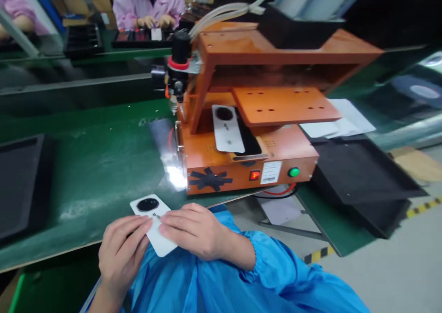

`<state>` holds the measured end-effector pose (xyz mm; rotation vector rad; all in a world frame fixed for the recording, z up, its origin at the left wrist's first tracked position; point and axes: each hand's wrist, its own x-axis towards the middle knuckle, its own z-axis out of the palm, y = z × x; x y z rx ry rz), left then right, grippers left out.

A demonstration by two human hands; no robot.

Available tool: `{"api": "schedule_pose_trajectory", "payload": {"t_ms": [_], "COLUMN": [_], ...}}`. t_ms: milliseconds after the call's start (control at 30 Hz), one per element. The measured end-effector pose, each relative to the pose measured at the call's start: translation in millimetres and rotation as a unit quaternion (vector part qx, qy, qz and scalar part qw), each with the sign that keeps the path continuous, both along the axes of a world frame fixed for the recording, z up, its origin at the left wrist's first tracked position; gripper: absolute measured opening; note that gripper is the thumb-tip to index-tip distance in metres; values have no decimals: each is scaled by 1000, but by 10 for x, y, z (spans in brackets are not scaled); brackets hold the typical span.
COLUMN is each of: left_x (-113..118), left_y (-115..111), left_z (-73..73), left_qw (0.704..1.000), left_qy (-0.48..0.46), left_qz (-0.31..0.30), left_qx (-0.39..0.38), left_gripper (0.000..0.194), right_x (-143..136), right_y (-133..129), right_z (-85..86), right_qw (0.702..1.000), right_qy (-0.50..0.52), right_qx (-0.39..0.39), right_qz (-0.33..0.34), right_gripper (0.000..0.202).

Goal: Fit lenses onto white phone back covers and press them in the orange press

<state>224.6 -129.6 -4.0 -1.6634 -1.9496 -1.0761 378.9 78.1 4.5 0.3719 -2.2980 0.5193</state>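
Left hand (119,244) and right hand (198,232) hold white panel (156,237).

I have the left hand (126,244) at the lower left of the frame, fingers bent in a grip and angled rightward, its wrist (109,292) dropping toward the bottom edge. My right hand (196,232), near bottom centre, grips with fingers together, pointing left; its forearm (240,251) slants lower right.

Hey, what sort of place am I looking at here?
Probably a phone assembly workshop: there's an orange press-like machine, a white phone back panel held near it, and a pink-coated co-worker at work beyond.
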Motion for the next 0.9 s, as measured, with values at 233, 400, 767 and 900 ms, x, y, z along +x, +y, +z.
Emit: {"api": "schedule_pose_trajectory", "payload": {"t_ms": [233,400,767,900], "left_x": [-105,18,137,89], "left_y": [1053,2192,3154,2405], "left_z": [683,966,806,763], "left_qw": [978,956,942,916], "left_qy": [-206,-180,-271,-378], "left_qz": [12,26,47,-61], "left_qx": [-32,-231,-191,-121], "left_gripper": [34,51,63,48], "right_x": [934,1144,1005,829], "right_y": [445,817,1674,1859], "right_z": [220,84,102,191], "right_qw": [974,902,880,905], "right_qy": [106,180,131,77], "right_qx": [-11,23,-26,-50], "right_qz": [-200,-392,-457,-415], "right_gripper": [24,45,40,42]}}
